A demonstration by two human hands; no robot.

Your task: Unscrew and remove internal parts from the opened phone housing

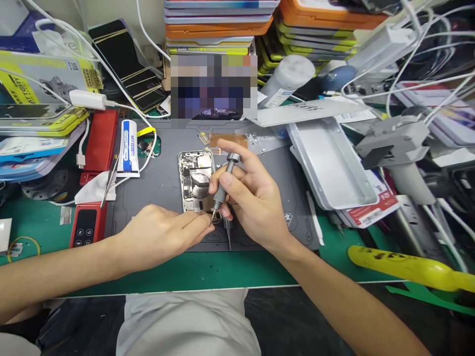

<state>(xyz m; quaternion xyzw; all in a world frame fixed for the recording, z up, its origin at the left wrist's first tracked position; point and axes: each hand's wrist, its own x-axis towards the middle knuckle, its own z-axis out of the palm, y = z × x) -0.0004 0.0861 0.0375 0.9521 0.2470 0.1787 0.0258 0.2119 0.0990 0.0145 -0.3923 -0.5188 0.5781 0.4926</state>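
Observation:
An opened phone (200, 180) lies on the dark grey work mat (156, 183), its inner parts exposed. My right hand (256, 202) grips a grey precision screwdriver (223, 186), tilted with its bit pointing down at the phone's lower edge. The index finger is raised beside the driver's cap. My left hand (166, 230) reaches in from the left, fingers pressed together beside the screwdriver's tip; whatever they pinch, if anything, is hidden. Partly under my right hand lies a second dark screwdriver (228, 232) on the mat. Small metal pieces (203, 138) rest beyond the phone.
Left of the mat are a white-and-blue tube (129, 148), tweezers (110, 180) and a red device (89, 225). A grey tray (330, 163) stands to the right. Stacked boxes (222, 27) line the back, with white cables (146, 99) across. A yellow object (401, 264) lies front right.

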